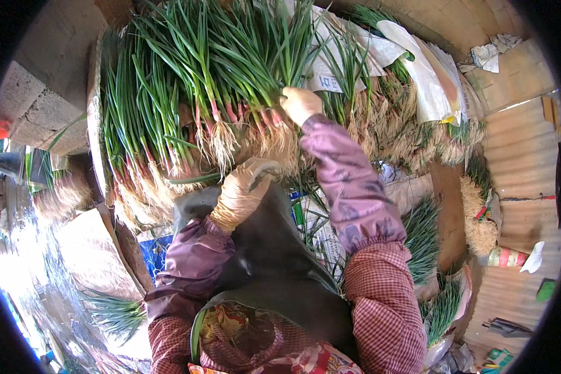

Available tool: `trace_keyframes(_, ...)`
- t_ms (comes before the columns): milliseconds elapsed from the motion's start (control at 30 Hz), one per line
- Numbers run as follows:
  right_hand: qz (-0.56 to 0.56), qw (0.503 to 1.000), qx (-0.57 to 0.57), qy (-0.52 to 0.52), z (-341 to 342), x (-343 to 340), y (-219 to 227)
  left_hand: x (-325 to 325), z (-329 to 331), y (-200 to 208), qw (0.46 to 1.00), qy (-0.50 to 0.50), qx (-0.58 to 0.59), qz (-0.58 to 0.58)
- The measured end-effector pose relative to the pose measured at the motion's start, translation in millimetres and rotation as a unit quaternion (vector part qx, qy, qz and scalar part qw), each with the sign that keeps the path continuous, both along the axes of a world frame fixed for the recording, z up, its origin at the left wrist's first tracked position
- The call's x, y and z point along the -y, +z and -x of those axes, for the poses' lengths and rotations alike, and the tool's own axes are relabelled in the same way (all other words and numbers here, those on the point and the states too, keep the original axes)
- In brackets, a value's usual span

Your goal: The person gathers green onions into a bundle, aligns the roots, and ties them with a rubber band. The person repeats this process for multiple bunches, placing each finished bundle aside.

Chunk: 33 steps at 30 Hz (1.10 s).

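Observation:
My right hand [300, 104], in a pale glove, is closed around the stalks of some spring onions [293, 53] at the far side of the pile. My left hand [242, 192], in a tan glove, hovers over the dark apron [255, 249]. Its fingers are curved, with a gap between thumb and forefinger, and nothing shows in it. Ahead of both hands lies a wide heap of spring onions [162, 106], green tops pointing away, with pinkish bases and tangled pale roots [221, 140] toward me.
White sheeting [427, 93] partly covers more rooted onions [380, 118] on the right. Further green bunches stand at lower right [421, 240] and lie at lower left [115, 311]. A concrete block wall [43, 115] rises at left; corrugated sheeting [523, 168] lines the right.

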State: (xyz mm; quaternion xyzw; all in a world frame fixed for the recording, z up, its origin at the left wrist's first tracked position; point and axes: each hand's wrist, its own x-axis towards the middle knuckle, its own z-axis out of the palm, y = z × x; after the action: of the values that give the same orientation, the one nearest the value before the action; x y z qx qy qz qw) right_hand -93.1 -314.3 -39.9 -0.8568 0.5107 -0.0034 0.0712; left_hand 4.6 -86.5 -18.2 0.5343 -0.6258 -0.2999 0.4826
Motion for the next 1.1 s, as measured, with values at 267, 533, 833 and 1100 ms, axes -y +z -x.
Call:
trace_keyframes(267,-0.278,0.805,0.524,-0.019,76.1,-40.6,55.1,5.9,9.4,12.1,0.931,-0.001,-0.349,-0.107)
trace_keyframes(533,-0.009,0.905,0.424,0.046,40.0,-133.2,10.2,10.2,29.5,-18.1,0.793,-0.014,-0.518,-0.322)
trace_keyframes(833,-0.061,0.986,0.153,0.022,84.7,-137.6,-22.2,-14.9,35.1,19.7,0.758,-0.183,-0.586,-0.222)
trace_keyframes(1100,-0.344,0.831,0.436,-0.011,82.4,-148.5,36.8,-22.6,32.2,-12.5,0.664,-0.222,-0.661,-0.269)
